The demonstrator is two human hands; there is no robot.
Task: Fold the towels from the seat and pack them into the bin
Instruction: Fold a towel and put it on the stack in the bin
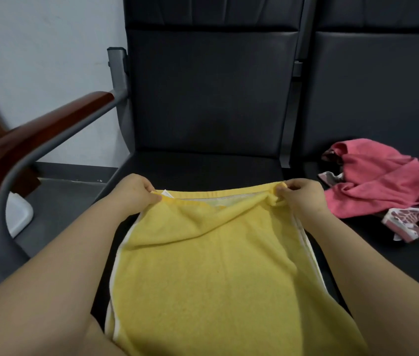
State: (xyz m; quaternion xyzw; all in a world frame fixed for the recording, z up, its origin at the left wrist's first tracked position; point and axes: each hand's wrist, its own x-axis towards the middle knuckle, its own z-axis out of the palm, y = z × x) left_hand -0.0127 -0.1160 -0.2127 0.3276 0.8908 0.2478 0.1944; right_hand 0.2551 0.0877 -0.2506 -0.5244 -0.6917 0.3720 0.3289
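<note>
Across the front part of the black seat (203, 165), a yellow towel (216, 278) is spread, and most of the seat pan is covered by it. Its white-trimmed side edges are seen running from the middle of the seat toward the front edge and out of the bottom of the view. The far edge of the towel is raised slightly off the seat and stretched between the two hands, with loose folds gathered just below it. The left corner of that far edge is pinched by the left hand (136, 191), whose fingers are curled around the hem. The right corner is gripped in the same way by the right hand (301, 196), where the cloth is bunched and a second layer is visible beneath. A wooden armrest (36, 140) on a grey metal frame is mounted at the seat's left side. On the neighbouring seat (373, 255) to the right, a crumpled pink towel (378, 183) is heaped near the back, well apart from the yellow one. A patterned towel (403, 222) is tangled under and around it, nearer the front edge. A white object (21, 214) is partly visible on the floor below the armrest; what it is cannot be told. A small white label (166, 194) is sewn at the yellow towel's far edge, just beside the left fingers.
</note>
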